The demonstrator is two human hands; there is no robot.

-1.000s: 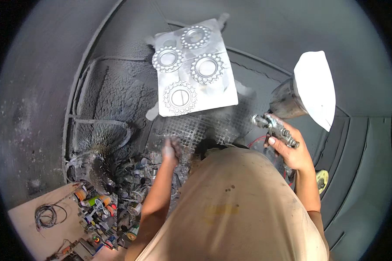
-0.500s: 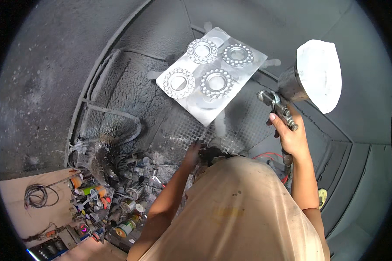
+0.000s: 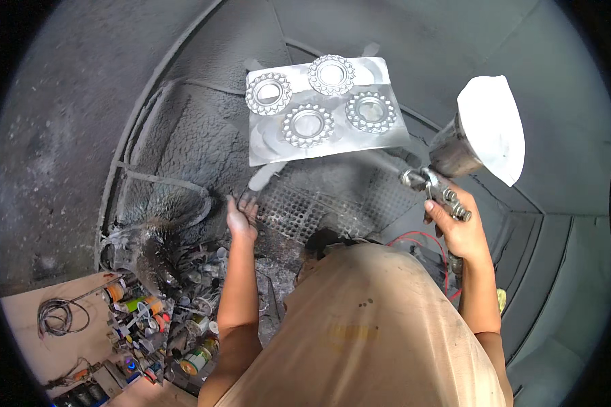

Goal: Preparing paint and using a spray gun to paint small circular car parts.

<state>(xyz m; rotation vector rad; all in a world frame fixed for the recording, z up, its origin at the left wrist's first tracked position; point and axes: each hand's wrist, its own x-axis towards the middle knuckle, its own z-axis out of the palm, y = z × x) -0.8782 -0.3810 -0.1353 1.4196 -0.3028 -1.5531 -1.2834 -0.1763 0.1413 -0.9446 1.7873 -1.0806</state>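
Observation:
My right hand is wrapped round a spray gun, its nozzle pointing left toward a silver-coated board. A metal paint cup with a large white cover sits on top of the gun. A faint pale mist shows between the nozzle and the board's lower right edge. On the flat board lie several silver scallop-edged rings. My left hand is open, palm up with fingers spread, just below the board's lower left corner and apart from it. Pale support arms stick out from under the board.
A perforated grate lies below the board, inside grey paint-crusted walls. Cans and clutter crowd the lower left, beside a coiled cable. A red hose curves near my right forearm.
The board with its rings has turned from a diamond position to nearly level. My left hand has moved left and upward. The spray gun has dropped slightly, and mist now shows at its nozzle.

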